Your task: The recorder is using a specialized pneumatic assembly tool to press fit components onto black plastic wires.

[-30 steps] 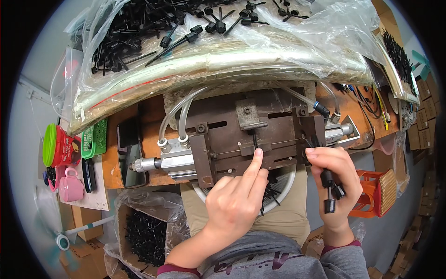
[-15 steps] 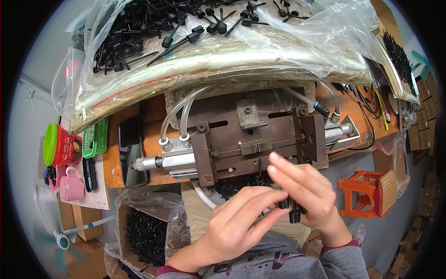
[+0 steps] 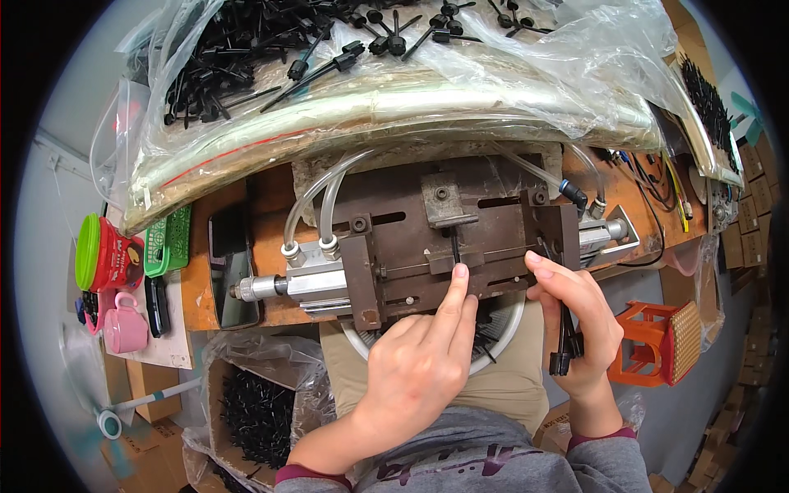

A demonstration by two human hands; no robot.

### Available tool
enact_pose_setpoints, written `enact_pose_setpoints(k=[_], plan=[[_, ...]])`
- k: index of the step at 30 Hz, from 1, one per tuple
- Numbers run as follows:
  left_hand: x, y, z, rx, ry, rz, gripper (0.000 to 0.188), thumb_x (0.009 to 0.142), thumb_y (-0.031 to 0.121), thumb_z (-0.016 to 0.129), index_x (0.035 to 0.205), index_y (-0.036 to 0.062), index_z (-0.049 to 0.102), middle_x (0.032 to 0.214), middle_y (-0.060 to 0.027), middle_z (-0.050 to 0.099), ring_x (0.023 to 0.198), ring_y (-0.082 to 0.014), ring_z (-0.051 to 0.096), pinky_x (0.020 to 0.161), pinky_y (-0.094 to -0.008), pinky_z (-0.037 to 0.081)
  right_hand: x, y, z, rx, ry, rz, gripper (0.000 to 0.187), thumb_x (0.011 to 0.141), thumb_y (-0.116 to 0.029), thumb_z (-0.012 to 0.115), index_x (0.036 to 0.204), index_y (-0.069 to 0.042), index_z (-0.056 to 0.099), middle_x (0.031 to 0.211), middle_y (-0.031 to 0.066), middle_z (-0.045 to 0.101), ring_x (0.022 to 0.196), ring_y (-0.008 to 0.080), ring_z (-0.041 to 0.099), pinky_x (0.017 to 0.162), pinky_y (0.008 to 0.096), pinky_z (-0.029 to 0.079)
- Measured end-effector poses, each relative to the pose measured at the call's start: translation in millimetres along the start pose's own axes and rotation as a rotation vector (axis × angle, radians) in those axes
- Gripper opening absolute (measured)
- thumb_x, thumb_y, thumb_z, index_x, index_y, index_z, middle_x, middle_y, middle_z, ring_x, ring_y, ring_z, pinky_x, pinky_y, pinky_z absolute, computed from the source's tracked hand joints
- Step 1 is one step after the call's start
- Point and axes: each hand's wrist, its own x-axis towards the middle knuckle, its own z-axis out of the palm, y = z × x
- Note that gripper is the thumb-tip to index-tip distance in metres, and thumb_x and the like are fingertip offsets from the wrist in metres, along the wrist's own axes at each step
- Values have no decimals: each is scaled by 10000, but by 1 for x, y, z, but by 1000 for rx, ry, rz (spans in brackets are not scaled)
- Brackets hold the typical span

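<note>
A brown metal fixture (image 3: 394, 283) with a small central block (image 3: 442, 263) lies before me on the bench. A thin black plastic stem (image 3: 456, 240) lies across that block, its far end at an upright metal bracket (image 3: 444, 203). My left hand (image 3: 423, 361) has its index finger stretched out, the tip touching the stem's near end; it grips nothing. To the right, my right hand (image 3: 588, 329) is closed around a few black plastic stems with ribbed heads (image 3: 560, 361), which hang downward in the palm. Its thumb and index tip are beside the fixture's right part.
Above the fixture, a plastic-lined tray (image 3: 394, 115) holds many black stemmed parts (image 3: 238, 57). Air cylinders (image 3: 316, 283) with clear hoses flank the fixture. A phone (image 3: 234, 263), green basket (image 3: 170, 238) and pink cup (image 3: 126, 324) are left. A box of black parts (image 3: 255, 419) stands below; an orange stool (image 3: 657, 341) is right.
My hands have parted from above my lap. The left went forward to the block, where a black stem now lies. The right moved right, still holding black stems.
</note>
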Motion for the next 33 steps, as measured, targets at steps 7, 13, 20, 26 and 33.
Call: enact_pose_setpoints(k=[7,13,20,26,33], plan=[[-4,11,-16,-784,85,9,364,729,91,866,1056,0,735,1082,-141,733,767,-189,724,663,-298,592,2,-10,6,-165,-140,-71,458,747,-76,676,1184,61,676,1158,238,692,737,243,636,626,321,492],[-10,11,-21,-573,131,-40,356,694,-2,836,1037,8,743,992,-128,711,810,-227,708,701,-317,583,8,-4,9,-234,-19,-109,480,715,103,640,1188,37,693,1207,226,667,837,263,671,704,329,537],[-9,-1,9,-36,110,37,278,746,67,772,1005,-20,722,1278,-186,661,826,-255,711,761,-343,581,3,-6,-4,-134,-23,-17,400,747,61,739,1144,51,689,1139,196,675,972,303,685,840,355,554],[3,0,1,-7,7,-4,277,736,78,780,990,-13,717,1254,-181,676,767,-197,709,702,-305,570,-2,-5,-10,299,81,215,528,696,-46,853,1148,94,620,1208,258,642,1071,312,685,970,405,523],[25,-22,-43,-155,87,41,306,769,117,814,1064,95,737,1084,-104,746,743,-202,716,668,-288,562,-5,-13,-7,96,-108,148,298,717,18,830,972,23,675,1312,245,585,1082,321,670,883,392,571]])
